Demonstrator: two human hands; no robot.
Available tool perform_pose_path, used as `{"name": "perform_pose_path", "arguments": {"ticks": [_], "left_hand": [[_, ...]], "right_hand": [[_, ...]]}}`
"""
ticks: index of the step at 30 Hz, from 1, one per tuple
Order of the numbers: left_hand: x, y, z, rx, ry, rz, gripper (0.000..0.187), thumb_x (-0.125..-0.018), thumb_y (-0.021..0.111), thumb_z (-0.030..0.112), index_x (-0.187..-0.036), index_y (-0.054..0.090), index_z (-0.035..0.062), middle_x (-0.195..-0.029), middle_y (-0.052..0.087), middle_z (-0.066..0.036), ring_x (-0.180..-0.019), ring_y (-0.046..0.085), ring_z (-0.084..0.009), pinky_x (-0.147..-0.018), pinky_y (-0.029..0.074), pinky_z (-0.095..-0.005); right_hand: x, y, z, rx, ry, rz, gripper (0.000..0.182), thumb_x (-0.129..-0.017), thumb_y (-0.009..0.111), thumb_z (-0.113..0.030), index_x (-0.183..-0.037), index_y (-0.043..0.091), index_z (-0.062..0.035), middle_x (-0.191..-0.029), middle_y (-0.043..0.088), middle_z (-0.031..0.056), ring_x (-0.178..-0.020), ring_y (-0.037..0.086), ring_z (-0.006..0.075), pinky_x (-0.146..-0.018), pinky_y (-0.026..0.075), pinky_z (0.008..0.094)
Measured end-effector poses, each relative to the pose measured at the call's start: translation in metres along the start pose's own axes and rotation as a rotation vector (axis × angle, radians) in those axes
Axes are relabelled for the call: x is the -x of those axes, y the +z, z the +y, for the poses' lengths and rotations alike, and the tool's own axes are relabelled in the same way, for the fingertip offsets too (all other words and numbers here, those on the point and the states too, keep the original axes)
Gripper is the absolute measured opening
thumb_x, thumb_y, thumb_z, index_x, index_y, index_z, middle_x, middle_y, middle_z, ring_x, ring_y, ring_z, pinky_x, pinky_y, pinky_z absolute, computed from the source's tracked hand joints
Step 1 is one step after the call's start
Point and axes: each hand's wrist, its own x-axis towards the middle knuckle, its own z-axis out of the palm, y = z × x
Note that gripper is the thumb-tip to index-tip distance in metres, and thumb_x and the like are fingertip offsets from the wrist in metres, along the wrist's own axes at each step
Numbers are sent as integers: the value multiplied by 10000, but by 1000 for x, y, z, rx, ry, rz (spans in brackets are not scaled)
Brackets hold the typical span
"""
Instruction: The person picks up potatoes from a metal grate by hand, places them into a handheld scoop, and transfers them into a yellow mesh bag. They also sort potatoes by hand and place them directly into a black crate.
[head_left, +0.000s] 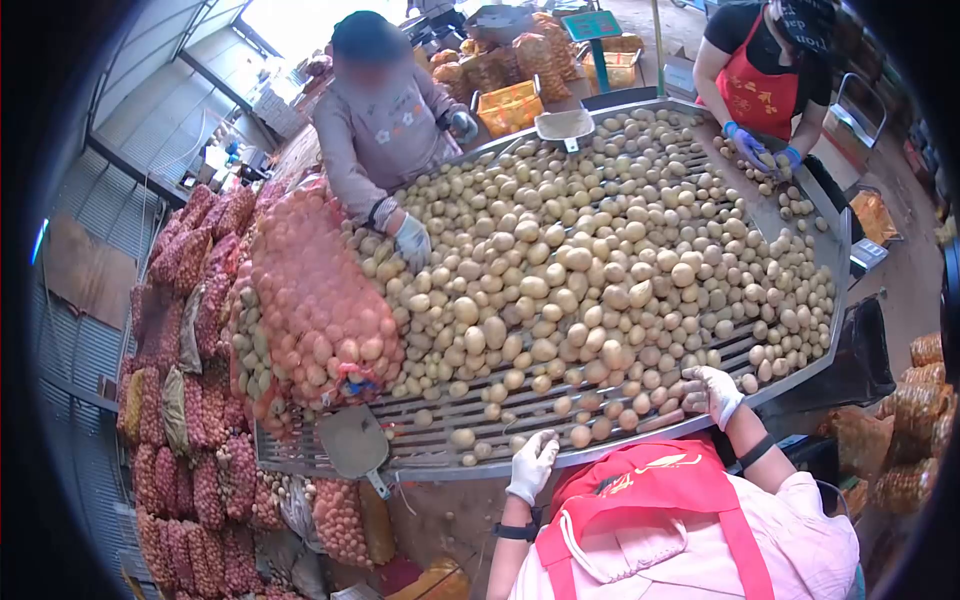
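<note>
Many potatoes point(585, 258) lie spread over a metal slatted sorting table point(420, 440) in front of me. My left hand point(533, 467), in a white glove, is at the near edge of the table, close to a few loose potatoes. Its fingers look loosely bent and apart, with nothing visible in them. Farther right, my right hand point(712, 394), also gloved in white, reaches over the near edge. The fingers are spread beside the potatoes, and no potato shows in its grip.
Across the table stands a co-worker point(390, 140) with one gloved hand among potatoes; another co-worker point(765, 80) handles potatoes at far right. A full red mesh sack point(318, 290) lies on the table's left. A grey scoop point(353, 441) rests on the near edge. Filled sacks point(200, 400) are stacked left.
</note>
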Motion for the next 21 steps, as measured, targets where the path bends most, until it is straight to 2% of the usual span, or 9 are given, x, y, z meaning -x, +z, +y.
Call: {"name": "perform_pose_path", "arguments": {"ticks": [3,5,7,9,11,14,17,19,21], "left_hand": [[-8,19,-6,-55,-30,-7,334,-956,630,181,-1242,624,8,-1009,703,-58,-870,626,-87,-783,518,-255],[-8,26,-1,-39,-72,8,339,-959,623,185,-1249,621,9,-1007,704,-60,-864,626,-89,-787,516,-254],[-8,30,2,-73,-106,25,356,-959,619,200,-1252,616,-2,-1011,703,-63,-861,631,-99,-791,515,-259],[-11,31,-8,-31,-136,36,361,-959,614,201,-1254,613,-9,-1016,700,-61,-861,633,-105,-787,514,-259],[-11,35,6,-10,-183,26,363,-964,606,193,-1261,605,-16,-1021,698,-72,-869,633,-110,-787,514,-261],[-17,41,19,-81,-168,-17,349,-969,606,196,-1256,611,-3,-1005,691,-51,-851,619,-93,-762,512,-256],[-24,41,18,-80,-203,-11,344,-971,605,208,-1249,617,7,-1000,690,-42,-854,621,-96,-758,513,-256],[-28,40,15,-44,-239,-18,348,-962,614,232,-1234,629,17,-1000,692,-46,-864,623,-96,-771,517,-259],[-33,36,3,-97,-252,-42,355,-957,618,242,-1232,632,18,-1014,696,-58,-888,630,-103,-794,520,-267]], "right_hand": [[-14,-10,-38,202,-238,25,308,-912,648,-236,-1177,622,-81,-931,669,65,-729,630,182,-578,531,323],[-66,-21,-54,486,-649,82,331,-873,685,-214,-1162,632,-62,-953,690,83,-853,668,229,-748,553,345],[-44,10,-107,839,-802,336,374,-829,707,-197,-1167,637,-56,-1032,686,110,-1013,654,276,-910,513,359],[-68,21,-132,979,-1075,429,470,-774,743,-208,-1205,620,-66,-1228,608,144,-1105,596,321,-954,490,409],[-82,40,-153,1279,-1073,547,483,-767,758,-221,-1207,619,-77,-1248,602,146,-1102,594,341,-961,490,408],[-106,43,-163,1414,-900,471,496,-772,751,-197,-1230,603,-78,-1264,597,144,-1090,604,330,-958,495,408],[-131,5,-164,878,-1069,185,518,-776,749,-157,-1255,575,-68,-1247,619,114,-1040,640,266,-900,523,386],[-132,-14,-169,-7,-601,-259,377,-875,668,-184,-1225,573,-81,-1144,657,98,-935,681,195,-745,590,329],[-90,-25,-178,-478,-420,-431,314,-932,612,-238,-1210,573,-97,-1088,659,92,-905,681,192,-705,604,345]]}}
